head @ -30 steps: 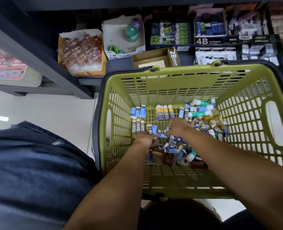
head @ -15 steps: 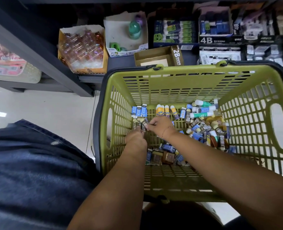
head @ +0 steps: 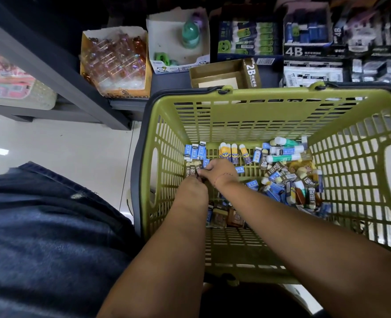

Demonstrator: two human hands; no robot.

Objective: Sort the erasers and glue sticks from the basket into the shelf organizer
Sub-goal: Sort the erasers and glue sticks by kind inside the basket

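Observation:
A green basket [head: 242, 102] stands on the floor before the shelf. Its bottom holds several blue-sleeved erasers [head: 195, 151], brown 2B erasers [head: 192, 169], yellow-and-blue glue sticks [head: 232, 152] and white-capped glue sticks [head: 286, 150]. Both my hands are down at the basket's left side. My left hand [head: 193, 188] has its fingers curled at the brown erasers. My right hand [head: 219, 169] pinches a brown eraser in that row, fingertips touching the left hand's. An open brown 2B box [head: 224, 74] sits on the shelf behind the basket.
Shelf boxes hold clear figurines [head: 115, 60], a green bottle [head: 189, 34], green-faced erasers [head: 247, 39] and 4B erasers [head: 307, 31]. A dark shelf post [head: 59, 72] slants down left. My denim-clad knee [head: 40, 226] fills the lower left, over pale floor tiles [head: 52, 143].
Both hands have moved from the middle heap of erasers to the far left of the basket, meeting at the row of brown erasers.

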